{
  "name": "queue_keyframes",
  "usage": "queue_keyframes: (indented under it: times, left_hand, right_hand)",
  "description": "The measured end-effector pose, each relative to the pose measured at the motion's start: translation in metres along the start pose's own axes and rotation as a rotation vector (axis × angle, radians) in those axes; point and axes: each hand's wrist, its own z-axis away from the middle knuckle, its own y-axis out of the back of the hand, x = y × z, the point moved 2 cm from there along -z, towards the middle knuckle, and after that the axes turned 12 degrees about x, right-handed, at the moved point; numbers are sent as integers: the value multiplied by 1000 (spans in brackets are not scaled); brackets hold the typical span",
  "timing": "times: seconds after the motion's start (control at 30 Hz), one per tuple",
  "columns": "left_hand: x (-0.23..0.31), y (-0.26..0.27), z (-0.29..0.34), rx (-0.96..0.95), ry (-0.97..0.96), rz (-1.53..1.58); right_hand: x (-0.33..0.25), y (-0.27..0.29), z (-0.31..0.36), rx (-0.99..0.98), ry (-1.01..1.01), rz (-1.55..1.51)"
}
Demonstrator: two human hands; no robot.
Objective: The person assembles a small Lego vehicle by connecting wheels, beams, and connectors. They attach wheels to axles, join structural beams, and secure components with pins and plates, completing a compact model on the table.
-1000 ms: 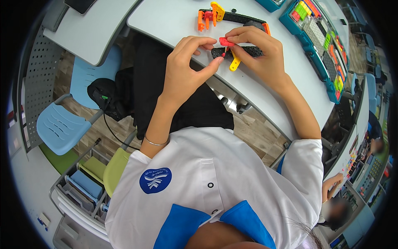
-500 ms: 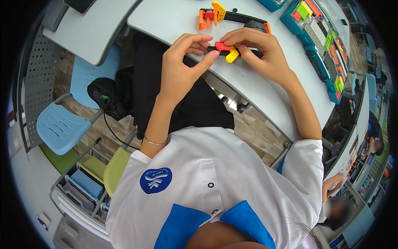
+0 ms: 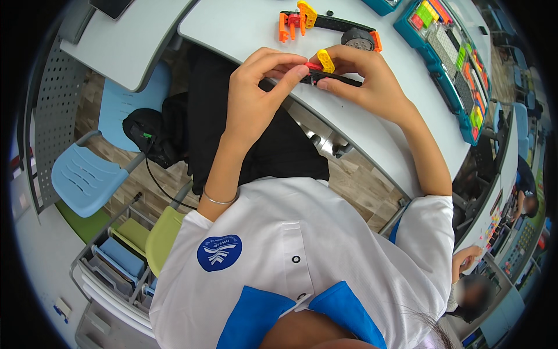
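Observation:
Between my two hands, over the near part of the white table, is a black building-kit beam with a red piece and a yellow angled piece on it. My left hand pinches its left end by the red piece, thumb and fingers together. The fingers of my right hand close round the beam's right part, the thumb along its near side. Just beyond lies another assembly: a black beam with orange, red and yellow pieces and a dark wheel near its right end.
A teal parts case with several colourful pieces stands on the table's right. At the left is another white table with a dark flat device. Blue chairs and a black bag are at left. Other people sit far right.
The beam has been turned in my hands: the yellow piece pointed toward me and now sticks up away from me. My right hand has shifted slightly, showing more of the wheel behind it.

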Motion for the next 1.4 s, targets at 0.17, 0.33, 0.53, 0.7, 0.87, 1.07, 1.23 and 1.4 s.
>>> queue_keyframes:
  times: [0.17, 0.33, 0.53, 0.7, 0.87, 1.07, 1.23, 1.4]
  left_hand:
    - [1, 1, 3, -97, 162, 169]
    - [-2, -3, 7, -51, 148, 161]
    - [4, -7, 11, 0, 185, 268]
    - [11, -1, 6, 68, 203, 304]
    - [10, 3, 5, 62, 212, 343]
    - [4, 10, 1, 152, 109, 197]
    - [-1, 22, -14, 127, -158, -178]
    - [-9, 19, -30, 50, -270, -250]
  right_hand:
    - [-5, 1, 3, -16, -76, -49]
    - [-9, -3, 7, 37, -110, -63]
    - [-22, 5, 5, 61, -94, 15]
    - [-29, 27, 1, 3, -95, 175]
    - [-32, 23, -1, 65, 7, 268]
    - [-19, 11, -3, 267, 398, 489]
    - [-8, 4, -6, 364, 540, 582]
    - [-1, 4, -10, 428, 534, 657]
